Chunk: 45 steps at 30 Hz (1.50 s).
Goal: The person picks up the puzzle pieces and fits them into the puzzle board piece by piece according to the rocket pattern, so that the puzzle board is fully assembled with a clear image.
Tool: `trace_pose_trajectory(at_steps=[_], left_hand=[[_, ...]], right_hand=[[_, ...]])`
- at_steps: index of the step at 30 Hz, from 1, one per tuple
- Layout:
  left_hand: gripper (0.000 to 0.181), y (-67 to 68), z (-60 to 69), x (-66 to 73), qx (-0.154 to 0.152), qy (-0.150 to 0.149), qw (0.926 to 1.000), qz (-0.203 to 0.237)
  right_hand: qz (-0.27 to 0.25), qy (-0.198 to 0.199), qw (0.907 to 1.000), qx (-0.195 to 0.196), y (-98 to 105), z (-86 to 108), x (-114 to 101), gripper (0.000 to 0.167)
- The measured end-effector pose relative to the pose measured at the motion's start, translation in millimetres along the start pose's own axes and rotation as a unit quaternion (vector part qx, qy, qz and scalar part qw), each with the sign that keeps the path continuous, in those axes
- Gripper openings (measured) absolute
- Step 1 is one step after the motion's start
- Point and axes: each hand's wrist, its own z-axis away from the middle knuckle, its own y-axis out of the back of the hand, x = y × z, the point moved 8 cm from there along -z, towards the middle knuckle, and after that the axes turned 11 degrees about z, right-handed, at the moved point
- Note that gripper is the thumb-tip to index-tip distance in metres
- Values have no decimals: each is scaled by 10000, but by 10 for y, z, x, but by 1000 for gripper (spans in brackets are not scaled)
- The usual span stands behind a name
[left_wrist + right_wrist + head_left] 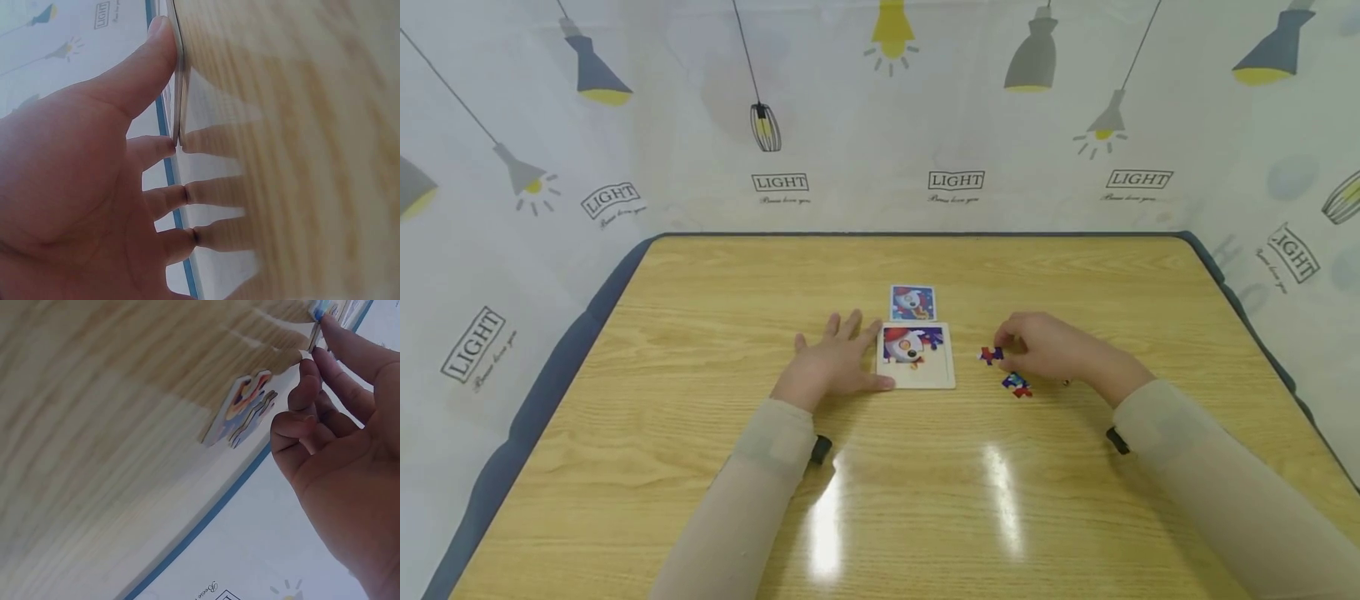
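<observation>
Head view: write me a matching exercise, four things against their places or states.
Things
1. puzzle board
2. picture card
3. left hand
4. right hand

Places or states
A. spread at the puzzle board's left side
B. fingertips at a loose puzzle piece
C. partly filled, its near part bare
D. lying just beyond the puzzle board

Pairs: 1-C, 2-D, 3-A, 4-B

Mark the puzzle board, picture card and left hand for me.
Puzzle board [927, 377]: head view, bare lower part.
Picture card [913, 302]: head view, printed middle.
Left hand [833, 365]: head view, its back.
</observation>
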Motion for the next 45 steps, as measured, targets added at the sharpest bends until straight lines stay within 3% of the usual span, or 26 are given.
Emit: trace_pose_trajectory(at_steps=[11,16,22,28,33,45], left_hand=[[104,-10,-20,-21,-50,39,10000,32],[105,-36,-49,-45,-111,93,9999,72],[104,-22,-18,-19,-41,7,10000,36],[103,-8,-20,-26,39,16,10000,-50],[103,-7,-23,-25,23,29,9999,-112],[103,-12,-34,-30,27,40,9999,-105]], right_hand=[[438,179,9987,167,16,-60,-66,25],[-11,393,9991,146,-14,-103,-113,19],[-763,222,9966,196,-3,-125,-126,11],[-1293,100,9906,428,62,-216,-235,14],[-1664,102,9858,224,14,-343,-383,18],[-1844,-315,9823,-48,-99,-492,-482,19]])
